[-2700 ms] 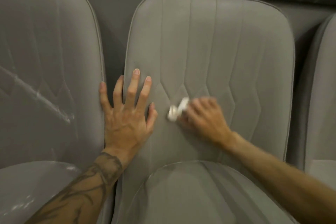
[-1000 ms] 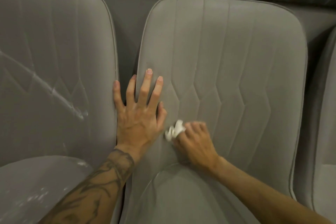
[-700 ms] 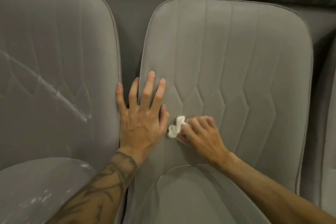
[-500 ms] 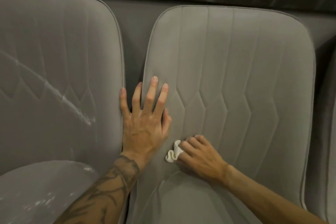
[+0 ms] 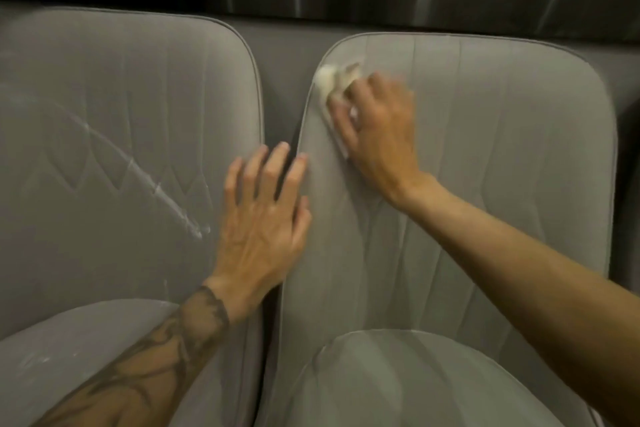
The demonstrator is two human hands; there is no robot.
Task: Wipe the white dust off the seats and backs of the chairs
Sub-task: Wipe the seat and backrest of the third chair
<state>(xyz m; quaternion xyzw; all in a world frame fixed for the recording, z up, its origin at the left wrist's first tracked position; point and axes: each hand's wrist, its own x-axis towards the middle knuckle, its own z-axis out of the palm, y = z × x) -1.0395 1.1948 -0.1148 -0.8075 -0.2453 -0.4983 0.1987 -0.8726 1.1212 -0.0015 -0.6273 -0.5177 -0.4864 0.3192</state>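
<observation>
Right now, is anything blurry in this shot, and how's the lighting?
In the head view, motion blur smears the right hand and the white cloth it holds; the left hand, spread across the gap beside the left chair back, is sharper; light is dim and even, yet the white dust streak on that back shows plainly.

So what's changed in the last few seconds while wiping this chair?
The right hand, gripping the white cloth, swept from low on the middle chair's back up to its top left corner. The left hand stays flat by the gap; the white streak on the left chair remains.
</observation>
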